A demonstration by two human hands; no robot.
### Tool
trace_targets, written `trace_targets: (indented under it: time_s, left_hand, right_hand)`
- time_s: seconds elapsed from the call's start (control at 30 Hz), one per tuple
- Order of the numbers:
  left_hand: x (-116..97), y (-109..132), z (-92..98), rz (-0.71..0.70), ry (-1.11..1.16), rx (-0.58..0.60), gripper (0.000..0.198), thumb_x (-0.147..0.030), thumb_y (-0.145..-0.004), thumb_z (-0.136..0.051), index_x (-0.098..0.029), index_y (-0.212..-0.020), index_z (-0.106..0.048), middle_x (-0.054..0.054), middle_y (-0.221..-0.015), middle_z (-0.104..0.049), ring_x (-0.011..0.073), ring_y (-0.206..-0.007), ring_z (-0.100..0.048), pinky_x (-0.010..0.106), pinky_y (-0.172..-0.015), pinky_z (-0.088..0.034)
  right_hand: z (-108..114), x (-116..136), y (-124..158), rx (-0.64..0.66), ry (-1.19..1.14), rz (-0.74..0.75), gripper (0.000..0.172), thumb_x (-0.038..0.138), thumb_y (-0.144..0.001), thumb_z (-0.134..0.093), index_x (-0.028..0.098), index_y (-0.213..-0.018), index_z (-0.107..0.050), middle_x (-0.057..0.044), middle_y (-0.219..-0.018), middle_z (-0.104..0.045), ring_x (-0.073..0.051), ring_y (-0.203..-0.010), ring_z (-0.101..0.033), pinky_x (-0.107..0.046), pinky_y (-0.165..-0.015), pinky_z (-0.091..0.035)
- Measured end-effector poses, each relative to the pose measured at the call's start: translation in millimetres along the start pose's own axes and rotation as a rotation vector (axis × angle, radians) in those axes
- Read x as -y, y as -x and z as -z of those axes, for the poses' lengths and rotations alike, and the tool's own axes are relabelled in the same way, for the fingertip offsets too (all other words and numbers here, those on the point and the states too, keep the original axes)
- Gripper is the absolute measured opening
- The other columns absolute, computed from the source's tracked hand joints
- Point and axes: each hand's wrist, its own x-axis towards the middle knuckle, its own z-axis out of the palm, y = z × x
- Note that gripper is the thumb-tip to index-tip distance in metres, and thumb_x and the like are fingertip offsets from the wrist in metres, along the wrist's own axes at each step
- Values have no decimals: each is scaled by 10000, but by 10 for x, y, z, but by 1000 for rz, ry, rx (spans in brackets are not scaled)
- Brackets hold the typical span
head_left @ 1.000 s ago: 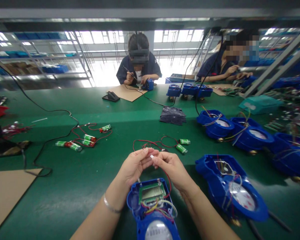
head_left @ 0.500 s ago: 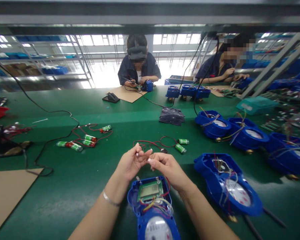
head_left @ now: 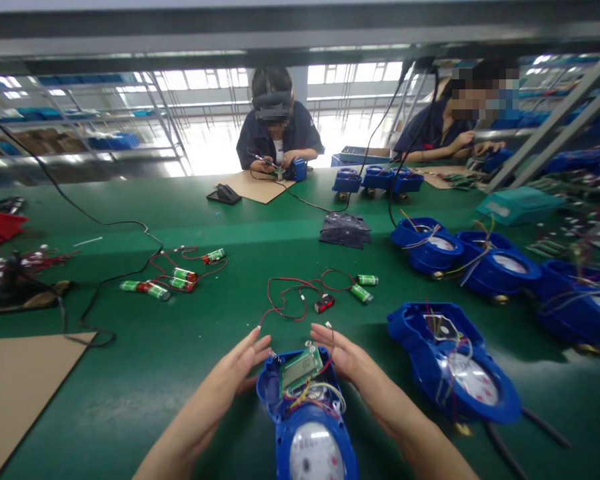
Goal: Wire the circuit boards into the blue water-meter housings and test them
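Observation:
A blue water meter [head_left: 316,419] lies in front of me with its upper case uncovered. Inside sits a green circuit board with an LCD [head_left: 299,372], tilted, and several coloured wires [head_left: 310,395] loop below it. My left hand [head_left: 243,363] is at the case's left side, fingers stretched and holding nothing. At the right side my right hand [head_left: 349,353] is likewise open, close to the case. A small white connector [head_left: 329,325] on a lead stands by its fingertips. Ahead lies a small black meter with red digits [head_left: 325,304], wired to green batteries [head_left: 363,294].
More green batteries [head_left: 183,279] lie left. Several blue meters [head_left: 457,367] line the right side. A dark cloth [head_left: 345,230] lies mid-table; cardboard [head_left: 25,380] is at left. Two co-workers [head_left: 279,127] sit opposite. A black cable [head_left: 100,283] crosses the left side.
My hands have parted from their pinch above the meter and come down to either side of it. The LCD board now sits more tilted, and the small black meter's red digits are visible.

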Motion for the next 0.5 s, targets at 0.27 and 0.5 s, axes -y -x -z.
trace_targets:
  time_s: [0.27, 0.5]
  left_hand:
    - [441, 295, -206, -1, 61, 50, 1021, -631, -671, -763, -164, -1488, -366, 190, -1309, -661, 366, -1190, -619, 486, -1067, -435]
    - [322, 366, -349, 36, 134, 31, 664, -477, -695, -806, -174, -1252, -610, 148, -1274, -685, 319, -1144, -645, 402, -968, -503]
  right_hand:
    - [-103, -125, 65, 17, 224, -29, 883, 629, -739, -732, 162, -1434, -452, -156, -1417, -551, -308, -1265, -549, -457, -1102, -394]
    - [-155, -144, 136, 22, 26, -66, 732, 521, -747, -745, 142, -1332, -520, -135, -1164, -706, -310, -1124, -650, -443, -984, -499]
